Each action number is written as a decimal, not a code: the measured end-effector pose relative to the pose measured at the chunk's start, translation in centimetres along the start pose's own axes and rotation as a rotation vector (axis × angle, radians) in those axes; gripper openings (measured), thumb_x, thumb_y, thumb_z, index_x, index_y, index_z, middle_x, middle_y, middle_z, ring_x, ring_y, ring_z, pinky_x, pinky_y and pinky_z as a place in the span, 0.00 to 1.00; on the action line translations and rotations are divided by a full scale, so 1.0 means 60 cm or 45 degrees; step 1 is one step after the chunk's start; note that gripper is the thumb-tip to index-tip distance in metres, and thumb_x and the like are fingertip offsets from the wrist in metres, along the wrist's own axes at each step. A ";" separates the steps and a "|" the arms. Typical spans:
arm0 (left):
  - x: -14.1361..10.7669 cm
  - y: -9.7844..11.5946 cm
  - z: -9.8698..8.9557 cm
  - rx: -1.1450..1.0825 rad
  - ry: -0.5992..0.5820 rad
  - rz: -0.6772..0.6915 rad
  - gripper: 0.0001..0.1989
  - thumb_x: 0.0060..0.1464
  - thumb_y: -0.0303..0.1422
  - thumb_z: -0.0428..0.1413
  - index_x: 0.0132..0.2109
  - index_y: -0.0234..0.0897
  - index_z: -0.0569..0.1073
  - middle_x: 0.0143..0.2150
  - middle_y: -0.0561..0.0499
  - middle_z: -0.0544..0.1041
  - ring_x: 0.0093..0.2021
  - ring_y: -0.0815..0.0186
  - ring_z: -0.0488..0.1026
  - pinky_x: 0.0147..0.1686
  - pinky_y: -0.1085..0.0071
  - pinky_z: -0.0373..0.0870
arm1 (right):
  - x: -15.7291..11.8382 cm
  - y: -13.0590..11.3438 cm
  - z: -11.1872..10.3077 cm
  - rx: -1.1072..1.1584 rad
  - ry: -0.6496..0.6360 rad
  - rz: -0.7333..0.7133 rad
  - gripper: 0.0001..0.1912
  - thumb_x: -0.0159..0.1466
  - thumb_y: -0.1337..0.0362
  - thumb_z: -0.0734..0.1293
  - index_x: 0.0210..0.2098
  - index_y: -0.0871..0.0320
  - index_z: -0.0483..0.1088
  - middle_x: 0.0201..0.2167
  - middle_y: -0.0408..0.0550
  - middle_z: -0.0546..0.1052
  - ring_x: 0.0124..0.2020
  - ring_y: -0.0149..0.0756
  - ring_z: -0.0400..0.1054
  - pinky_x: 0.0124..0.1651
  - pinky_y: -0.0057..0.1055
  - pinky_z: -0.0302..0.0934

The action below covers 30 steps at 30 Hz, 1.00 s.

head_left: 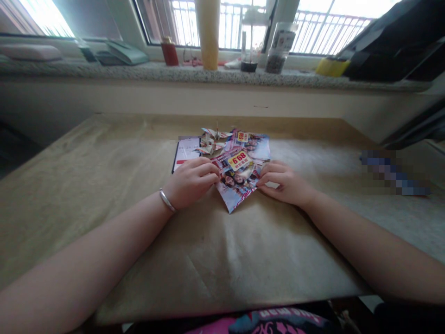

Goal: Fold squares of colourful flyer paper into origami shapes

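A colourful printed paper [236, 180], bearing a yellow price block [239, 160], sits mid-table, one sharp corner pointing toward the near edge.

From afar, I see daylit windows [230, 23] at twelve o'clock, a speckled sill [139, 72] and a pale wall [208, 99] beneath them, then a tan tabletop [222, 255] reaching down to six o'clock.
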<state>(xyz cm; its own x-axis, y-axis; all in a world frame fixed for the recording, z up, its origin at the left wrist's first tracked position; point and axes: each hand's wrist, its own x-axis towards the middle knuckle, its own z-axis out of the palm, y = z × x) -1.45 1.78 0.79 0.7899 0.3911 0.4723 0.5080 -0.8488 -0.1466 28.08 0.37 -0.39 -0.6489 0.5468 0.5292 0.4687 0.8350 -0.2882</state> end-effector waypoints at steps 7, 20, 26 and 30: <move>0.002 0.004 0.000 -0.060 -0.272 -0.030 0.13 0.56 0.27 0.49 0.44 0.40 0.75 0.45 0.49 0.78 0.43 0.61 0.73 0.43 0.63 0.69 | -0.002 0.011 0.006 -0.093 -0.202 0.029 0.04 0.60 0.68 0.64 0.32 0.56 0.72 0.33 0.48 0.77 0.37 0.37 0.69 0.44 0.36 0.63; 0.011 0.031 -0.003 -0.381 -0.243 0.275 0.14 0.62 0.34 0.49 0.51 0.36 0.72 0.52 0.46 0.76 0.52 0.59 0.71 0.53 0.62 0.70 | 0.002 -0.009 0.012 -0.259 -0.204 -0.050 0.09 0.66 0.66 0.61 0.36 0.57 0.74 0.36 0.48 0.78 0.37 0.36 0.72 0.41 0.32 0.66; 0.011 0.029 -0.006 -0.420 -0.274 0.246 0.16 0.59 0.41 0.54 0.49 0.35 0.72 0.51 0.44 0.76 0.49 0.57 0.73 0.50 0.60 0.71 | 0.007 -0.013 0.018 -0.232 -0.202 -0.042 0.09 0.65 0.67 0.62 0.35 0.57 0.74 0.35 0.49 0.78 0.37 0.36 0.71 0.41 0.32 0.66; 0.013 0.029 -0.005 -0.373 -0.268 0.247 0.13 0.60 0.39 0.52 0.42 0.34 0.74 0.47 0.45 0.77 0.47 0.59 0.73 0.49 0.62 0.70 | 0.009 -0.017 0.017 -0.149 -0.206 0.009 0.06 0.63 0.67 0.63 0.34 0.57 0.73 0.35 0.49 0.77 0.37 0.35 0.71 0.41 0.32 0.66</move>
<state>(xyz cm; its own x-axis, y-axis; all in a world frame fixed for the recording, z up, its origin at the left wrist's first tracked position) -0.10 0.49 1.17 0.9299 0.2521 0.2677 0.2471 -0.9676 0.0528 26.65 -0.11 -0.63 -0.7287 0.5630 0.3899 0.5337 0.8236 -0.1918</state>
